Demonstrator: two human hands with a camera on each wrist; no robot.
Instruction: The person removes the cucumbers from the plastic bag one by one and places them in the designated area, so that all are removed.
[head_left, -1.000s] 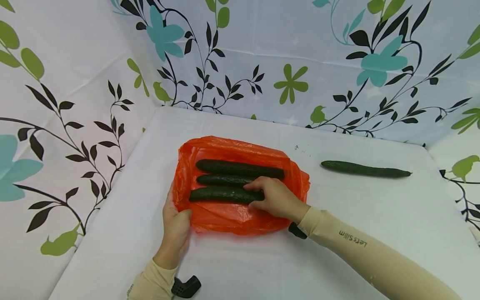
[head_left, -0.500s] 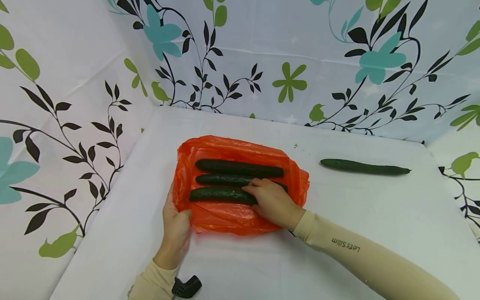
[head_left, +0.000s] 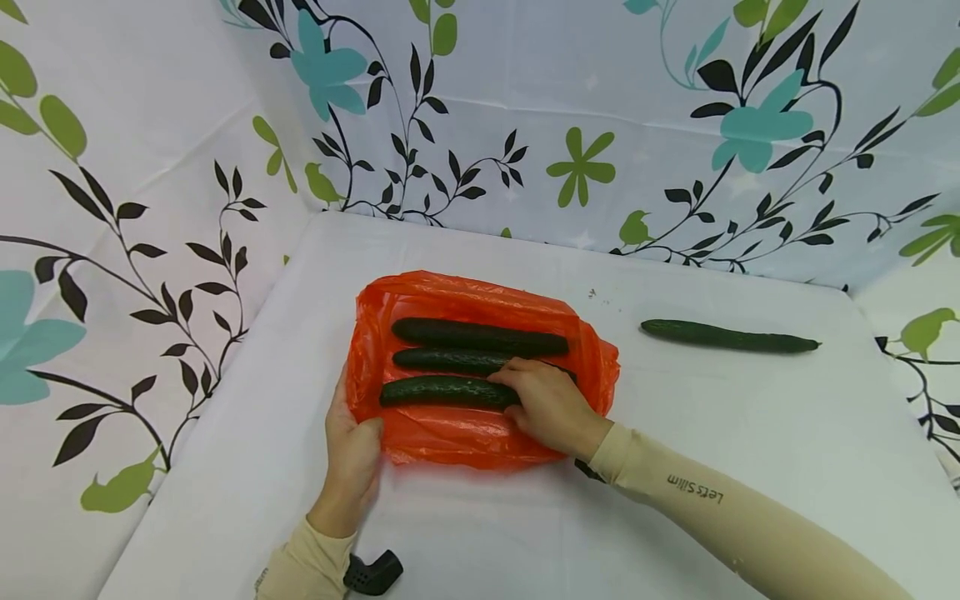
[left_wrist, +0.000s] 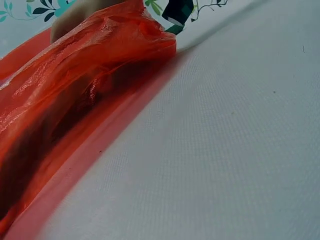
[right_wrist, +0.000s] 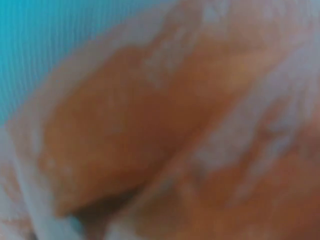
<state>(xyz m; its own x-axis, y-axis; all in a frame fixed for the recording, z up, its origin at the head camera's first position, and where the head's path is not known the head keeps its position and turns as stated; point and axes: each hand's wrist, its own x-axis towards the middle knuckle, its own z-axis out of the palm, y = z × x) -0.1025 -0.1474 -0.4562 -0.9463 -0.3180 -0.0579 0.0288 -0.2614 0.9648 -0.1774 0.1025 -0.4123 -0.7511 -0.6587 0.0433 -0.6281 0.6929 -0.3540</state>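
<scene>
In the head view an orange-red plastic bag (head_left: 465, 433) lies spread on the table with three cucumbers in it, side by side: a far cucumber (head_left: 480, 337), a middle cucumber (head_left: 442, 360) and a near cucumber (head_left: 442, 392). My left hand (head_left: 352, 454) holds the bag's left edge, thumb on top and fingers hidden behind the plastic. Over the right end of the near cucumber, my right hand (head_left: 553, 407) grips it from above, covering that end. The left wrist view shows the bag's side (left_wrist: 75, 85) from low down. Blurred orange plastic (right_wrist: 150, 110) fills most of the right wrist view.
A fourth, single cucumber (head_left: 729, 337) lies on the white table (head_left: 720, 417), right of the bag. Floral cloth (head_left: 585, 108) hangs behind and at the sides. A black wrist device (head_left: 373, 572) sits at the left sleeve.
My right hand has closed further over the near cucumber's right end, its wrist shifting slightly left. That cucumber has barely shifted. The left hand has stayed on the bag's edge.
</scene>
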